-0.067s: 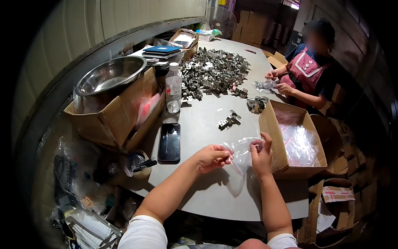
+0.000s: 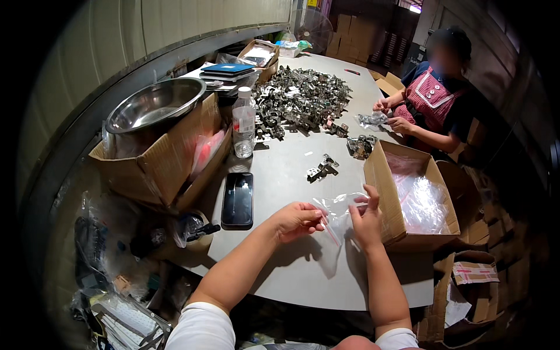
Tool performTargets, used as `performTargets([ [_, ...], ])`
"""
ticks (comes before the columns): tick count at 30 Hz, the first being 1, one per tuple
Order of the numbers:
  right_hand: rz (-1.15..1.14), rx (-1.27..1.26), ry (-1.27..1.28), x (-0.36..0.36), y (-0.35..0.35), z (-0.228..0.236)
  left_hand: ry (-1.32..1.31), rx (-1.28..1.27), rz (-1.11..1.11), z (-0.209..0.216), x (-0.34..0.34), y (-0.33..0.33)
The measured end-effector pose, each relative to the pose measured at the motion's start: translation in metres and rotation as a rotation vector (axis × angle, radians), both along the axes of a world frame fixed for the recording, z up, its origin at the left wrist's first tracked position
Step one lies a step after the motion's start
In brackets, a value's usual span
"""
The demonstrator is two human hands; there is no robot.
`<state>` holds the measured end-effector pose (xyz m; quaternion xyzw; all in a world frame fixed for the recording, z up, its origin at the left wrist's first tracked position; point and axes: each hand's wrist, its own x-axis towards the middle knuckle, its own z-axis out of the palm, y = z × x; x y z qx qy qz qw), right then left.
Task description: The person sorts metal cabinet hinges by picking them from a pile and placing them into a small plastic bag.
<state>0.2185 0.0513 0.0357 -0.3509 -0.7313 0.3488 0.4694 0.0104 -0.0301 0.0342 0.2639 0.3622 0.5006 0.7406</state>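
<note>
A clear plastic zip bag [image 2: 338, 211] with a pink seal strip stretches between my two hands over the near part of the table. My left hand [image 2: 296, 221] pinches its left side close to the strip. On the other side, my right hand [image 2: 366, 223] grips the bag between thumb and fingers, thumb tip partly hidden by plastic. Just beyond the bag, a couple of metal cabinet hinges [image 2: 322, 168] lie on the grey table [image 2: 286, 274]. Farther back spreads a large heap of similar hinges [image 2: 303, 96].
An open carton [image 2: 380, 204] of clear bags stands at my right. On the left are a phone [image 2: 238, 201], a plastic bottle [image 2: 244, 131] and a carton [image 2: 160, 172] bearing a steel basin [image 2: 131, 116]. Across the table, a person [image 2: 434, 99] handles a small bag beside some hinges [image 2: 361, 146].
My right hand has shifted very slightly up and left, and the bag's plastic has moved a little with it. My left hand is nearly still.
</note>
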Motion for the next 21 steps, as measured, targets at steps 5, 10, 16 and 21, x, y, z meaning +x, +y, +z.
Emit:
performTargets([
  [5,-0.207,0.463,-0.34,-0.009,-0.027,0.024,0.303,0.176,0.165,-0.004,0.0,0.002],
  [10,0.203,0.249,-0.16,-0.024,-0.052,0.026,0.506,0.423,0.362,-0.006,0.02,-0.002],
  [16,0.225,-0.077,-0.027,-0.017,-0.04,0.015,0.707,0.555,0.337,0.0,0.018,-0.007],
  [21,0.106,0.139,-0.138,-0.009,-0.024,0.009,0.939,0.657,0.31,-0.001,0.025,-0.008],
])
